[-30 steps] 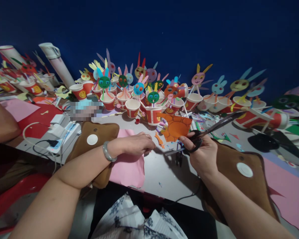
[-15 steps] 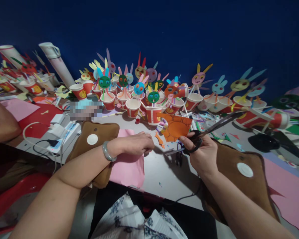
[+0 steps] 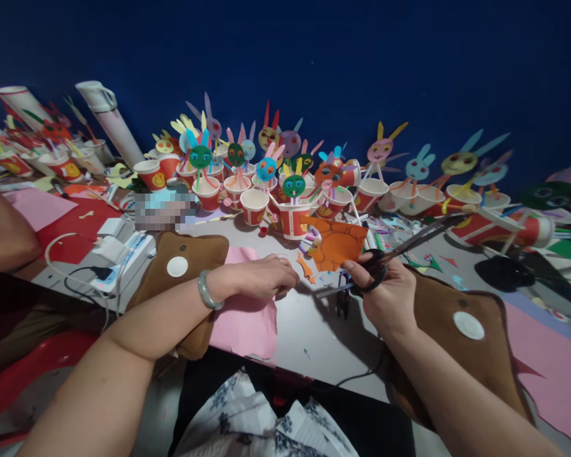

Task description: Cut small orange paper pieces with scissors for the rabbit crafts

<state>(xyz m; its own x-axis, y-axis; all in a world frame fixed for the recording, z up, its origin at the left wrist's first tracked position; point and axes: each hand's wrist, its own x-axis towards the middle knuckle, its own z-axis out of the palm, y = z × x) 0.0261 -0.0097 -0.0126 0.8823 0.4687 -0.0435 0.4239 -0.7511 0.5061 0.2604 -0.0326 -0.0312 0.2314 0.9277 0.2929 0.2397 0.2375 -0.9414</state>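
My left hand (image 3: 269, 277), a bracelet on its wrist, is closed with fingertips bent down over the table, beside a pink paper sheet (image 3: 250, 327). Whatever those fingers hold, if anything, is hidden. In my right hand (image 3: 393, 292) are scissors with dark handles (image 3: 374, 270), their long blades (image 3: 421, 236) pointing away to the upper right. The thumb of that hand also pins a piece of orange paper (image 3: 340, 240) marked with drawn round outlines. An orange offcut (image 3: 306, 268) lies on the table between both hands.
Paper cups (image 3: 292, 219) with paper rabbit-faced figures line the back by the blue wall. Brown cushions (image 3: 195, 254) lie under my forearms. A power strip (image 3: 124, 263) with cables sits left, near another person's arm (image 3: 7, 222). Paper scraps and pens clutter the right.
My left hand has shifted very slightly to the right. My right hand, with the scissors and orange paper, is almost unmoved.
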